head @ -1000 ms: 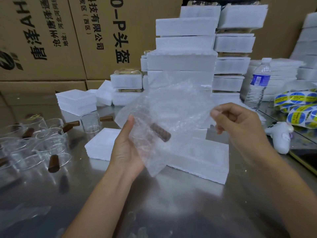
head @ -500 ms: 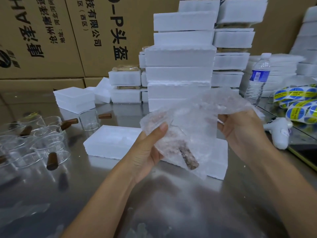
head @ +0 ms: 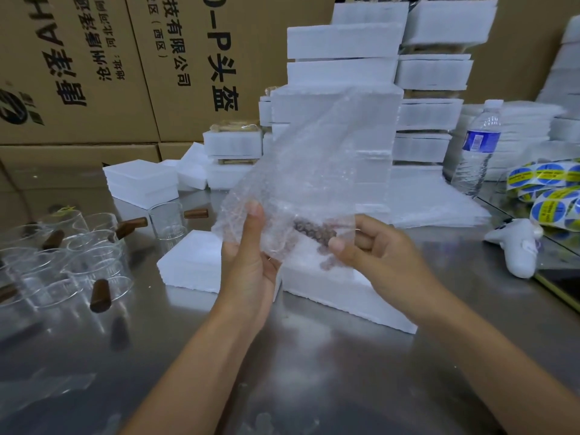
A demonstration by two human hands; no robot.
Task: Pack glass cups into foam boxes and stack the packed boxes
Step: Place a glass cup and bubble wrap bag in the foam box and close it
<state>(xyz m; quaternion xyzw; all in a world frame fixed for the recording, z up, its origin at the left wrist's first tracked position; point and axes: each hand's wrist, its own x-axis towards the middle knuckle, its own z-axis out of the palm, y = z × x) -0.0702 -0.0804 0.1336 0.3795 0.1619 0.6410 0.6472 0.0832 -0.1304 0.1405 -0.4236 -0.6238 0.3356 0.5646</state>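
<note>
I see both hands mid-bench, above foam box [head: 342,290]. Left hand [head: 251,265] fingers pinch bubble wrap [head: 317,183] left edge; right hand [head: 376,255] fingers pinch wrap's right edge. Brown-handled cup [head: 314,230] inside wrap, between hands. Bare cups [head: 78,255] far left; box stack [head: 342,98] behind.

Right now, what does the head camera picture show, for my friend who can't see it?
Two hands, left hand and right hand, hold up a clear bubble wrap bag with a brown-handled glass cup inside, above foam boxes on a metal table. More glass cups sit left.
</note>
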